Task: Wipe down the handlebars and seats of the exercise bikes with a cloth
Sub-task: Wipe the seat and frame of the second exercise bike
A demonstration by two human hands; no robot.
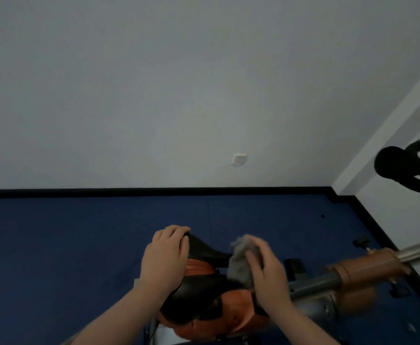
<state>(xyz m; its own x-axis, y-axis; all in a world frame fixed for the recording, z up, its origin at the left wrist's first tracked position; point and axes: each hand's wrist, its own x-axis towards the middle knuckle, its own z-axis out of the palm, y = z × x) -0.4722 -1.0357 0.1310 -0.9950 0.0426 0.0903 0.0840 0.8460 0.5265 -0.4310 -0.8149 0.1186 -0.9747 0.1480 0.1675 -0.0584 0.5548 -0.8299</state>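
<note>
A black and orange exercise bike seat (204,290) fills the lower middle of the head view. My left hand (165,255) rests on the seat's left side, its fingers curled over the far edge. My right hand (266,270) holds a crumpled grey cloth (241,262) and presses it against the right side of the seat. Black handlebars (403,168) of a bike reach in from the right edge, well away from both hands.
A brown and silver frame tube (368,267) runs from the seat toward the right edge. Blue floor matting (67,245) stretches to a black skirting along a white wall (154,95) with a socket (239,159). A wall corner stands at the right.
</note>
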